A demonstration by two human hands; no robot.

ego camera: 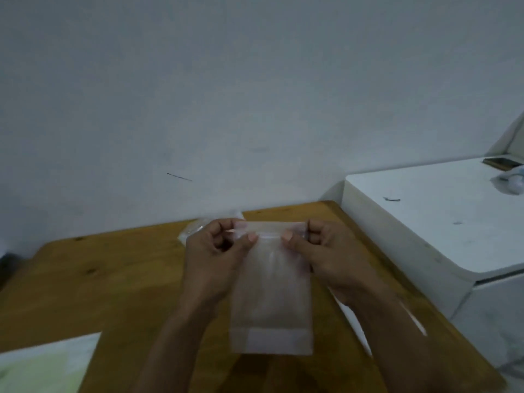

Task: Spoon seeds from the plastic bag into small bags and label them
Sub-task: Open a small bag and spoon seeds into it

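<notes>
A small clear plastic bag (270, 296) hangs upright above the wooden table (93, 279), a white label strip across its lower end. My left hand (215, 251) pinches the bag's top edge at the left corner. My right hand (317, 248) pinches the same edge at the right corner, thumbs facing me. The bag looks flat and I cannot tell whether seeds are inside. Behind my left hand lies a clear plastic package (198, 226), partly hidden. No spoon is in view.
A white cabinet (425, 222) stands against the table's right side, with a dark phone (500, 163) and crumpled plastic (510, 184) on top. A pale sheet or bag (48, 364) lies at the lower left corner. A bare wall rises behind the table.
</notes>
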